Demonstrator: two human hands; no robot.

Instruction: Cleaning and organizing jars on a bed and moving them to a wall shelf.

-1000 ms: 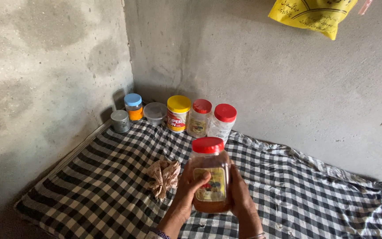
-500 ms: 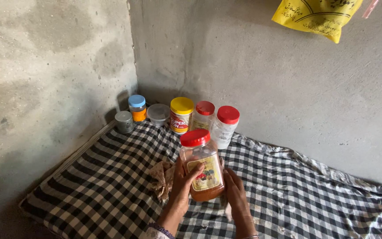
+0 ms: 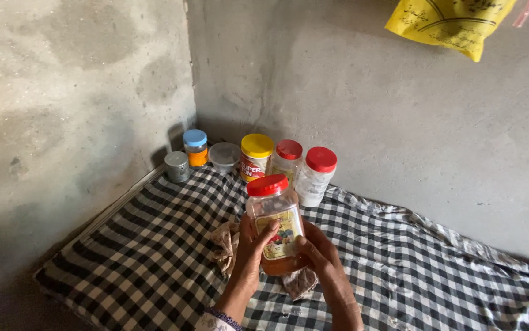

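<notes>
Above the checked cloth (image 3: pixel 142 257), both hands grip a red-lidded jar (image 3: pixel 275 224): left hand (image 3: pixel 249 251) wraps its side, right hand (image 3: pixel 319 257) cups its base. Jar tilted, lid on. Likely an inspection step; setting down needs levelling.

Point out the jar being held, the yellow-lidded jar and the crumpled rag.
held jar (image 3: pixel 275 214): head view, on its clear shoulder just under the red lid.
yellow-lidded jar (image 3: pixel 257 146): head view, on the lid's top.
crumpled rag (image 3: pixel 223 242): head view, on its upper folds.
</notes>
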